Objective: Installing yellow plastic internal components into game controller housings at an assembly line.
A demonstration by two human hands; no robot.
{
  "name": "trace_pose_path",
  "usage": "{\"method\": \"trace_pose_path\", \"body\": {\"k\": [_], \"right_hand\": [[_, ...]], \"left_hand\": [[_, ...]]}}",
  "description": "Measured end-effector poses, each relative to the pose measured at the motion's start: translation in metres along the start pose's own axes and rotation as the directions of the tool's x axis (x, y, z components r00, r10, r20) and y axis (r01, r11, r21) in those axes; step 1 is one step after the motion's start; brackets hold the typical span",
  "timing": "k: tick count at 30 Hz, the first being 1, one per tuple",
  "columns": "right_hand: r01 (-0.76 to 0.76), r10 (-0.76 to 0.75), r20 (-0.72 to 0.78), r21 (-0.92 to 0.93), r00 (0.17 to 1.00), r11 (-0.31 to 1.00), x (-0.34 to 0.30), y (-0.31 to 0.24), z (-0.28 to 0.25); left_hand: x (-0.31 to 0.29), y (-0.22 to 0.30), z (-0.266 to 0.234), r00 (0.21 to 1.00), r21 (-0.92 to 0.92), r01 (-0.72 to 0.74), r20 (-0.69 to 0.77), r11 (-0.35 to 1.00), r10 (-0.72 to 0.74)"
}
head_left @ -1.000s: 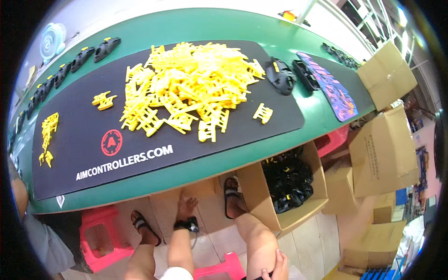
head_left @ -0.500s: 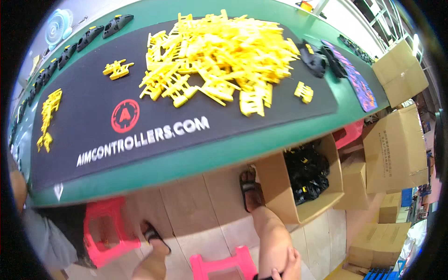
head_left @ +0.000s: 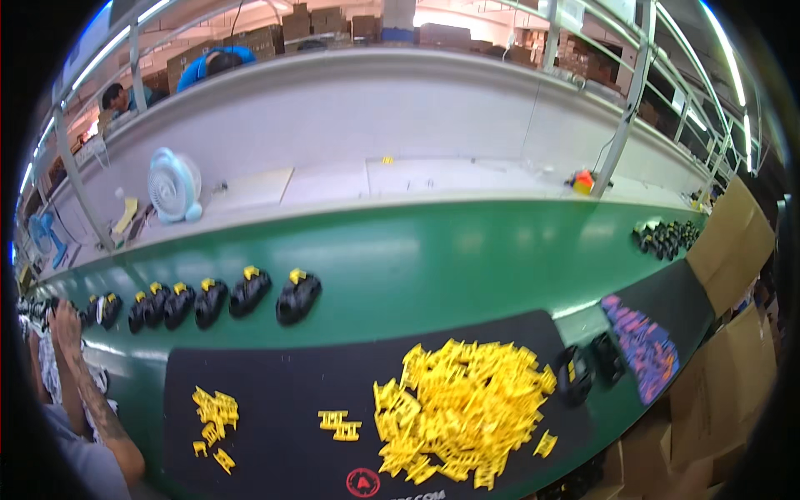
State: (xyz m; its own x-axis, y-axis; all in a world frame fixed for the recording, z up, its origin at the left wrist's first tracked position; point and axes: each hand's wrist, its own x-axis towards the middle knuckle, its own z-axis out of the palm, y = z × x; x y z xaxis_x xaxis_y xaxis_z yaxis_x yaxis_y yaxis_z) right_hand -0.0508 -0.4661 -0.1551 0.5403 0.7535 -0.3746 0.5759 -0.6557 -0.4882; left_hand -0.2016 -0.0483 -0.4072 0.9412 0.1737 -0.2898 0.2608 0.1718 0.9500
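Observation:
Neither of my hands shows in the head view. A large heap of yellow plastic clip-like parts (head_left: 467, 408) lies on the black mat (head_left: 275, 400) in front of me. Left of the heap sit a few loose yellow parts (head_left: 340, 425), and a smaller yellow cluster (head_left: 215, 408) lies near the mat's left end. One single yellow part (head_left: 546, 443) rests just right of the heap. Two black shell-like pieces (head_left: 575, 375) stand at the mat's right edge.
Along the green table (head_left: 433, 267), black shells with yellow parts (head_left: 298, 297) form a row at left. A co-worker's arm (head_left: 92, 392) reaches in there. More black pieces (head_left: 664, 239), a purple patterned sheet (head_left: 642, 350) and cardboard boxes (head_left: 725, 367) are at right. A fan (head_left: 173, 185) stands behind.
The view has tilted up from the floor and my legs to the table and back wall. The hand resting at my knee has left the picture. The yellow heap looks unchanged.

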Motion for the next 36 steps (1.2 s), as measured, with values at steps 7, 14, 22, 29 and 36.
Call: {"method": "trace_pose_path", "body": {"k": [7, 14, 22, 29, 36], "right_hand": [[-0.239, 0.147, 0.349, 0.238, 0.926, 0.942, -0.002, 0.018, -0.118], [-0.507, 0.229, 0.536, 0.456, 0.813, 0.732, 0.024, 0.038, -0.082], [-0.28, -0.08, 0.587, 0.495, 0.806, 0.822, -0.059, -0.004, -0.111], [0.464, -0.447, -0.444, -0.076, 0.777, 0.883, 0.063, -0.094, -0.181], [0.487, -0.57, -0.555, -0.308, 0.605, 0.817, 0.16, -0.094, -0.149]], "left_hand": [[0.032, 0.134, -0.015, 0.974, 0.143, -0.188, -0.1, 0.972, 0.203], [-0.032, 0.081, 0.09, 0.983, 0.059, -0.182, 0.027, 0.982, 0.181], [-0.136, 0.234, 0.203, 0.931, 0.684, -0.028, 0.283, 0.729, -0.229], [-0.191, 0.371, 0.167, 0.92, 0.457, -0.38, 0.095, 0.804, 0.381], [-0.107, 0.334, 0.04, 0.438, 0.874, 0.269, -0.486, 0.405, 0.757]]}}
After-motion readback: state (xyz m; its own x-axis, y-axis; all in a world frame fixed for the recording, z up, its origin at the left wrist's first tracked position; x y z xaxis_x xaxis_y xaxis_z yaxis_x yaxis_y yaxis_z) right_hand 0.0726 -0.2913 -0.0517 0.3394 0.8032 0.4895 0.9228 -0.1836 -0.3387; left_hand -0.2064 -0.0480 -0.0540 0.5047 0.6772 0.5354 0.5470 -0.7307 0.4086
